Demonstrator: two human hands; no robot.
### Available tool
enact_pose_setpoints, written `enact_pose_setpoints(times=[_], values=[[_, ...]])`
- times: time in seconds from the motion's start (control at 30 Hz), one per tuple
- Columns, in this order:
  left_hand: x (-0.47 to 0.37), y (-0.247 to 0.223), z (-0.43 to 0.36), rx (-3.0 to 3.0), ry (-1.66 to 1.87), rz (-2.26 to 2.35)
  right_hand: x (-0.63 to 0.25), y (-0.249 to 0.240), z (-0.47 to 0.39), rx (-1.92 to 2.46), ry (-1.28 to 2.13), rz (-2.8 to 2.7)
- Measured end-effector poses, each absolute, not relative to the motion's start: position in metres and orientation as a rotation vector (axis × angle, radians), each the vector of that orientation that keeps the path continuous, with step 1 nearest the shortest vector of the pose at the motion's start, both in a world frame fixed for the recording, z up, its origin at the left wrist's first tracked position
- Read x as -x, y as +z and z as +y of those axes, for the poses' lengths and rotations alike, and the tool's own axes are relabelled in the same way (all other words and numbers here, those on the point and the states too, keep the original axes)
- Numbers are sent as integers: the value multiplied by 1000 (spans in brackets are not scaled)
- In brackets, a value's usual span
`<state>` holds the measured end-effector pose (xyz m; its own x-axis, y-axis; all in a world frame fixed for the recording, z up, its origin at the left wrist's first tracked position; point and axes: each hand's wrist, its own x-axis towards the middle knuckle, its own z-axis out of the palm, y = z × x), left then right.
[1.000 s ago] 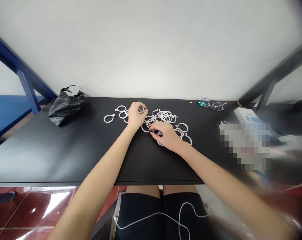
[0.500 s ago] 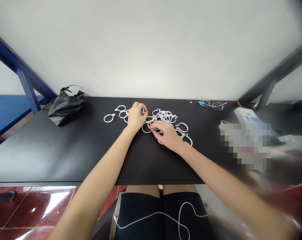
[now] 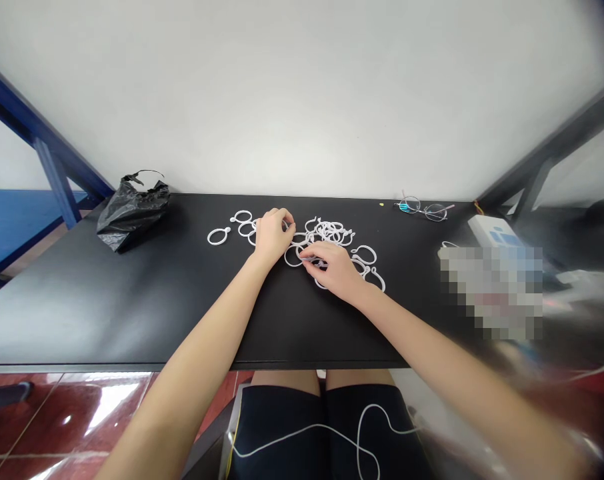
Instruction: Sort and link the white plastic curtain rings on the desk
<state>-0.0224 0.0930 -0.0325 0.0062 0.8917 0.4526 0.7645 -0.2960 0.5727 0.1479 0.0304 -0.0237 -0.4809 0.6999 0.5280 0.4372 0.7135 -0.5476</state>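
Observation:
Several white curtain rings, each with a small eyelet, lie on the black table (image 3: 182, 300). My left hand (image 3: 273, 235) is closed in a pinch over the middle of the spread, its fingers round a white ring mostly hidden by them. Close by on the right, my right hand (image 3: 332, 265) pinches the edge of another white curtain ring (image 3: 293, 265) between thumb and fingers. Behind my right hand lies a heap of rings (image 3: 329, 232). A single ring (image 3: 217, 242) rests apart at the left, and a few more (image 3: 379, 280) lie beside my right wrist.
A crumpled black plastic bag (image 3: 135, 213) stands at the back left. Eyeglasses (image 3: 425, 210) lie near the wall at the back right. Right of them are a white box (image 3: 495, 233) and a blurred-out item (image 3: 497, 290). A white cable (image 3: 292, 437) crosses my lap.
Both hands stay almost in place. The ring at my right fingertips has shifted very slightly; the other things lie as before.

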Motion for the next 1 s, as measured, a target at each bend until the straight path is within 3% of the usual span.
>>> enact_pose_setpoints(times=[1.0], values=[[21,-32,92,-2112,1002,1850,-148,-22,31,868,460,-2164]])
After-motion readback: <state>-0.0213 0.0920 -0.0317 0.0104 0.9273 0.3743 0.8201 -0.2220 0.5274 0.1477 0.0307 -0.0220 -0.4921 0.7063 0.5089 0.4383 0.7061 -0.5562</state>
